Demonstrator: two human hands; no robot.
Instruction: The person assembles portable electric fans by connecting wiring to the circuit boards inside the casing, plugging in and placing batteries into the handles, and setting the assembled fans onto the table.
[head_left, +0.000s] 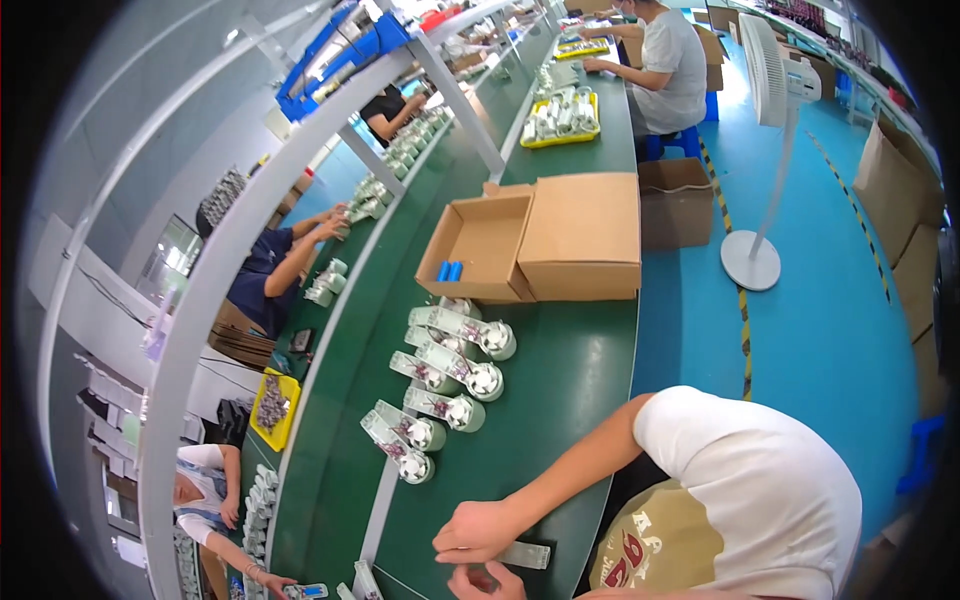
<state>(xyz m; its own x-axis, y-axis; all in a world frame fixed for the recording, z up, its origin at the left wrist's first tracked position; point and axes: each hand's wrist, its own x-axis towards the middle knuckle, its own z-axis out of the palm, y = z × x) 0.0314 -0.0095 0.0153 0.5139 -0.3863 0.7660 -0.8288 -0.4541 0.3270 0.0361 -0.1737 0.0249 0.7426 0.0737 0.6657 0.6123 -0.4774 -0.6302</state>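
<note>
My right hand [480, 530] is over the green bench with its fingers curled closed; what they hold, if anything, is hidden. Just below it, at the lower edge, my left hand [487, 582] has its fingers bent together, and their contents cannot be made out. A pale, see-through rectangular plastic piece [526, 555] shows beside both hands, partly under my right wrist; whether either hand grips it is unclear. Farther up the bench lie several pale plastic housings [484, 380] with round cup ends, flat handles and thin dark reddish wires.
An open cardboard box [487, 237] with blue cylinders [450, 271] inside stands beyond the housings, its flap spread right. Yellow trays [560, 118] hold parts. A co-worker's hand [277, 585] is across the bench at lower left. A white standing fan [768, 90] is on the blue floor.
</note>
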